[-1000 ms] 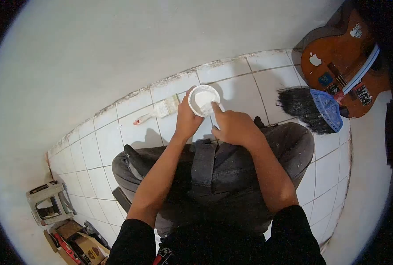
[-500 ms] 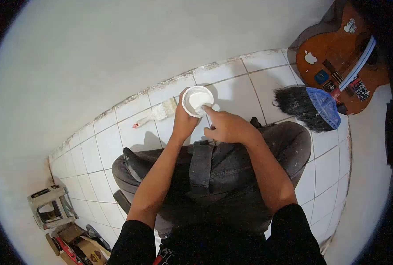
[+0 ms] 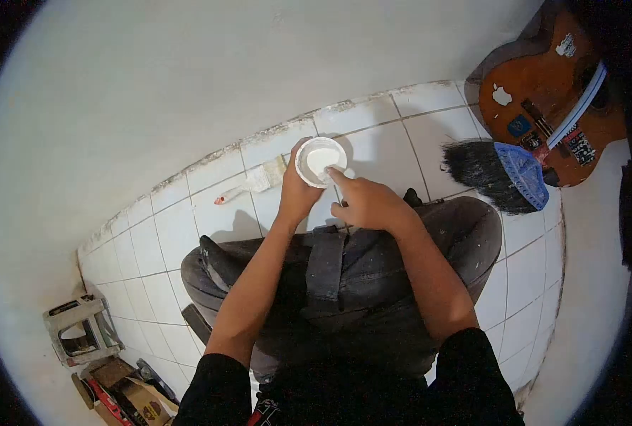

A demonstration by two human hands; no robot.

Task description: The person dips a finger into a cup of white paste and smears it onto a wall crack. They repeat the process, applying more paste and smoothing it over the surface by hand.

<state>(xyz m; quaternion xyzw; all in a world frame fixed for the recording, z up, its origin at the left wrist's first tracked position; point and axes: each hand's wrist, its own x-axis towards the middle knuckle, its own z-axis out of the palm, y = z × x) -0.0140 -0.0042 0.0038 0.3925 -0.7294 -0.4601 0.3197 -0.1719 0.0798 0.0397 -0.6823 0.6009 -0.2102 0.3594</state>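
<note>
My left hand (image 3: 299, 192) is wrapped around a white plastic cup (image 3: 299, 167), holding it tilted so its mouth faces me. White paint (image 3: 325, 157) lies inside the cup. Over the cup's near rim reaches the index finger of my right hand (image 3: 371, 202), its tip at the paint and looking whitened. The right thumb stands apart from that finger, while the other fingers curl underneath, partly hidden. A paintbrush (image 3: 262, 177) with a pale, paint-covered head lies on the floor left of the cup.
White floor tiles (image 3: 216, 220) meet a pale wall (image 3: 209, 78) ahead. At right, a broom (image 3: 518, 174) with black bristles leans by a stickered guitar (image 3: 508, 78). A worn plastic stool (image 3: 81, 330) and a cardboard box (image 3: 145, 401) stand at lower left. My crossed legs (image 3: 444, 234) frame the near floor.
The right index finger stays in the cup, with its tip shifted very slightly. The view has moved a little; the left hand keeps its hold on the cup.
</note>
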